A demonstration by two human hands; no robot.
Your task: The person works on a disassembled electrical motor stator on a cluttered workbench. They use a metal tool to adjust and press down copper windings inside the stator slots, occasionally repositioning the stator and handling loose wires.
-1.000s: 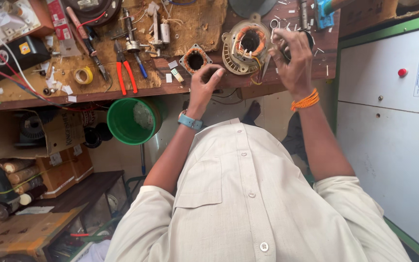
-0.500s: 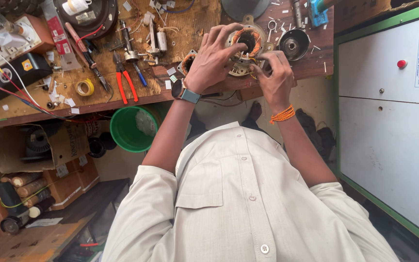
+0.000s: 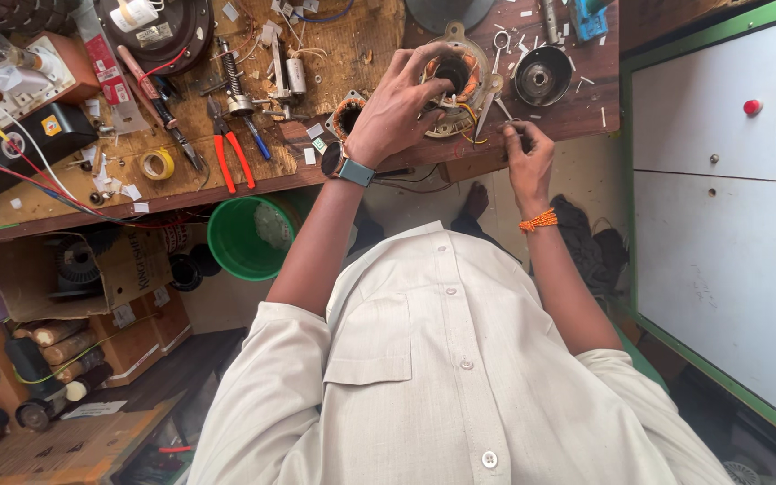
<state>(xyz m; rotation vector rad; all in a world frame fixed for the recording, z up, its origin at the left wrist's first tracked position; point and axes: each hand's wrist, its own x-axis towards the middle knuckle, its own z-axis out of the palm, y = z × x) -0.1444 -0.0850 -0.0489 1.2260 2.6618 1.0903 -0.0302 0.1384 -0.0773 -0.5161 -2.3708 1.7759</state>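
Right hand [image 3: 524, 154] moved down off the motor coil [image 3: 456, 83], fingers pinched on something small | left hand [image 3: 399, 106] stayed, fingers spread on it | red pliers [image 3: 229, 154], green bucket [image 3: 251, 237] left of centre.

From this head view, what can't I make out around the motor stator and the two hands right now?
- Stator: its near side is hidden under the left hand.
- Right hand: whatever it pinches is too small, covered by fingers.
- Smaller winding: partly behind the left wrist.
- Round grey part: cut off by the top edge.
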